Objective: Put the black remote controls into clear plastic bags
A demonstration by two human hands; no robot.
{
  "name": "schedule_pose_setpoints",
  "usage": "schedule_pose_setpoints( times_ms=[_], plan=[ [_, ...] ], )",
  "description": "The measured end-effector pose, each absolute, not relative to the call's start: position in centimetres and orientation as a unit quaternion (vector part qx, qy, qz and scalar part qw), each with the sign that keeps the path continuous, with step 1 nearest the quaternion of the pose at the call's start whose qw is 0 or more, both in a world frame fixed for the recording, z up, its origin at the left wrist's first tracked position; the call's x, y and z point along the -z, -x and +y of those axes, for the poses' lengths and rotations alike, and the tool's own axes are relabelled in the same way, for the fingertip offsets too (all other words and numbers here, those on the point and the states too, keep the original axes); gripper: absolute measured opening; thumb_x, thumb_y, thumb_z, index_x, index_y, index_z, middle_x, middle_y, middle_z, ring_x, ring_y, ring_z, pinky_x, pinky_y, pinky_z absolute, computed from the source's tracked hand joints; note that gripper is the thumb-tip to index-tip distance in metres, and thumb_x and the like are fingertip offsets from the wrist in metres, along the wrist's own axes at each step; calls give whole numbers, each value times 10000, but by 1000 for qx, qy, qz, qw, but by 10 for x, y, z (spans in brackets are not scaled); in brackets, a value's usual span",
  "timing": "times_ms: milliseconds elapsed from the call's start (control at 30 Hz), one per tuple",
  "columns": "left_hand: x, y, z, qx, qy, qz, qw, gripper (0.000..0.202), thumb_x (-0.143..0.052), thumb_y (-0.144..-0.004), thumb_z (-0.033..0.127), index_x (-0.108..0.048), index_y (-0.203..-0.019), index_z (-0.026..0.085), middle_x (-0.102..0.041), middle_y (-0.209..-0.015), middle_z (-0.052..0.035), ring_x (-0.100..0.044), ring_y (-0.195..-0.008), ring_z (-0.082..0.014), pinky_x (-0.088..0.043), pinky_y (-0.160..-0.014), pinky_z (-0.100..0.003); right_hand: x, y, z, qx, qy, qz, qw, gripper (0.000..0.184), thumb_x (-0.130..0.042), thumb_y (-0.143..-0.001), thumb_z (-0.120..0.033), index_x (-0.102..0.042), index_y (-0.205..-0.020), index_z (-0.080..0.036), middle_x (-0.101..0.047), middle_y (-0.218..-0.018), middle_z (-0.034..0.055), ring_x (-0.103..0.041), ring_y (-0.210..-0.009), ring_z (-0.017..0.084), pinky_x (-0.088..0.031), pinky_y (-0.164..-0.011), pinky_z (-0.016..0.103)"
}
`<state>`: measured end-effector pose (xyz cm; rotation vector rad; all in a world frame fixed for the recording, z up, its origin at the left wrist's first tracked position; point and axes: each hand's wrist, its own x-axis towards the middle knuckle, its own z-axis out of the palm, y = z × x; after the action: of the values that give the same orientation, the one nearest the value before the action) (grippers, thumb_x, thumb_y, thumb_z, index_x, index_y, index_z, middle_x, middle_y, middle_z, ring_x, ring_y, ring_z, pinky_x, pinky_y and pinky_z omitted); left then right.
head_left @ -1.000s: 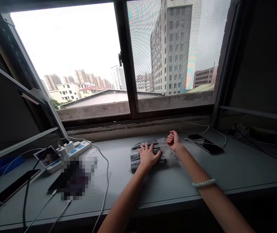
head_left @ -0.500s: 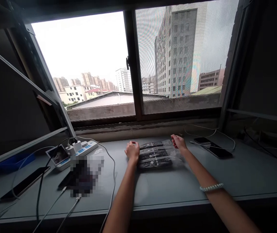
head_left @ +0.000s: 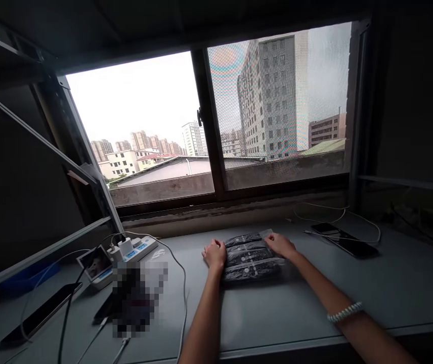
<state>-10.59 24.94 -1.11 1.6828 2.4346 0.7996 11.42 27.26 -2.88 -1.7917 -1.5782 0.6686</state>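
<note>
Several long black pieces with pale round marks, perhaps remote controls, lie side by side in a clear plastic bag (head_left: 252, 259) on the desk. My left hand (head_left: 215, 254) rests at the bag's left end, its fingers curled against the edge of the plastic. At the far right corner of the bag, my right hand (head_left: 280, 245) is closed in a pinch on the loose plastic. A pale coiled band (head_left: 345, 312) circles my right wrist.
Right of the bag lies a black phone (head_left: 345, 240) with a white cable. To the left are a white power strip (head_left: 140, 247) with plugs, another dark phone (head_left: 40, 316), a blurred-out patch (head_left: 135, 301) and trailing cables. A window (head_left: 216, 126) stands behind the desk (head_left: 269, 318).
My right hand has come in leftward onto the bag's end, and the loose plastic there now lies closer to the black pieces. The left hand stays at the left end. The view has tilted up.
</note>
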Motion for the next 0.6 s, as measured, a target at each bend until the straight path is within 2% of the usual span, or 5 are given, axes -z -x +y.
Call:
schedule_pose_setpoints(
  times_ms=[100, 167, 433, 600],
  plan=[
    [11, 105, 249, -252, -551, 794, 37, 280, -361, -843, 330, -602, -908, 203, -662, -980, -81, -517, -1041, -245, -339, -895, -352, 26, -111, 268, -172, 694, -657, 241, 214, -441, -820, -359, -574, -751, -206, -656, -858, 53, -582, -826, 212, -311, -583, 253],
    [11, 105, 249, -250, -553, 794, 37, 281, -360, -844, 330, -599, -916, 201, -659, -990, -83, -513, -1046, -244, -337, -896, -354, 24, -110, 265, -162, 683, -678, 219, 228, -411, -837, -368, -565, -781, -209, -653, -900, 55, -578, -840, 215, -300, -582, 256],
    [14, 105, 253, -257, -557, 789, 30, 267, -360, -838, 313, -592, -888, 192, -653, -997, -94, -506, -1046, -250, -334, -883, -365, 23, -112, 263, -157, 656, -711, 198, 225, -326, -861, -342, -497, -784, -218, -626, -801, 32, -546, -730, 188, -273, -569, 252],
    [14, 106, 253, -248, -565, 786, 36, 269, -361, -842, 333, -583, -894, 191, -650, -1001, -93, -499, -1056, -251, -333, -881, -362, 23, -113, 263, -159, 640, -725, 197, 240, -346, -862, -341, -499, -736, -205, -625, -824, 45, -543, -729, 182, -262, -566, 250]
  ],
)
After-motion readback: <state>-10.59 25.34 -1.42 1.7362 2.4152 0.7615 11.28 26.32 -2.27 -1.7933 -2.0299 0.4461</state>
